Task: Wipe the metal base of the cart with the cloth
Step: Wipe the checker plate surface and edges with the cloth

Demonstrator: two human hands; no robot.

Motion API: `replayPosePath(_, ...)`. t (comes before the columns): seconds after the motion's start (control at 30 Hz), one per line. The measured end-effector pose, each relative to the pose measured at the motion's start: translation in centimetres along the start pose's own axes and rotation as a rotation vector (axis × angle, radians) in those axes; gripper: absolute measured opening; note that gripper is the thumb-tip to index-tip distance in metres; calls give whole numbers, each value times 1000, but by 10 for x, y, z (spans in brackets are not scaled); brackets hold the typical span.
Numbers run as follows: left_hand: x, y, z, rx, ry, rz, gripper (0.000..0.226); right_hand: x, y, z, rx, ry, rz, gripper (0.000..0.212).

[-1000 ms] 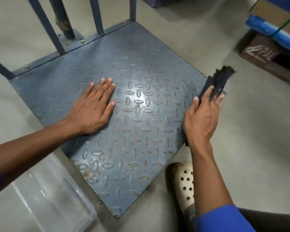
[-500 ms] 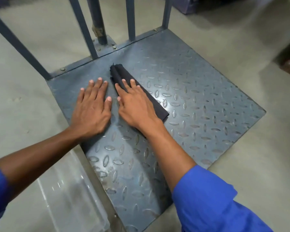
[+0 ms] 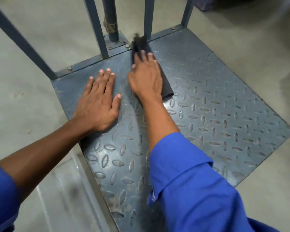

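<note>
Concrete floor (image 3: 241, 39) around the cart's metal base (image 3: 216, 114), frame centre. The right hand (image 3: 145, 77), flat with fingers spread, presses the dark cloth (image 3: 167, 88) against the base's upper-centre rail, apparently to scrub; the left hand (image 3: 99, 101), splayed and empty, braces.

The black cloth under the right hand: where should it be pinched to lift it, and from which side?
Pinch the black cloth at its free near end, coming from the right. The right hand covers its middle, and its far end is against the cart's upright bars.
</note>
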State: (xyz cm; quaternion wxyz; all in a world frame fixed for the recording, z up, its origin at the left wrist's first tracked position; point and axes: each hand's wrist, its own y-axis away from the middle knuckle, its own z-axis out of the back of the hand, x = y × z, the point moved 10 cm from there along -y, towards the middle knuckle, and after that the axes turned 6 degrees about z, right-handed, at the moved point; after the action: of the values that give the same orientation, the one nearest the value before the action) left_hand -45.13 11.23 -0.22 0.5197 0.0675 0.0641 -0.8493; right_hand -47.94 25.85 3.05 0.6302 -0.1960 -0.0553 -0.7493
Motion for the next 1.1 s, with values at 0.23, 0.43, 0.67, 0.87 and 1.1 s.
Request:
replayPosePath(0.23, 2, -1, 2, -12, 10, -14, 80, 48, 25, -10, 113, -53, 211, 56)
replayPosePath(0.43, -26, 14, 3, 35, 71, -56, 77, -43, 81, 27, -149, 37, -215, 60)
replayPosePath(0.67, -88, 42, -9, 46, 88, -218, 77, -61, 109, 62, -197, -169, -396, 70)
replayPosePath(0.87, -89, 45, -8, 38, 71, -235, 74, -45, 114, 29, -65, 10, -162, 58)
replayPosePath(1.1, -107, 60, -9, 95, 64, -351, 76, -134, 242, 92, -236, 47, -598, 60)
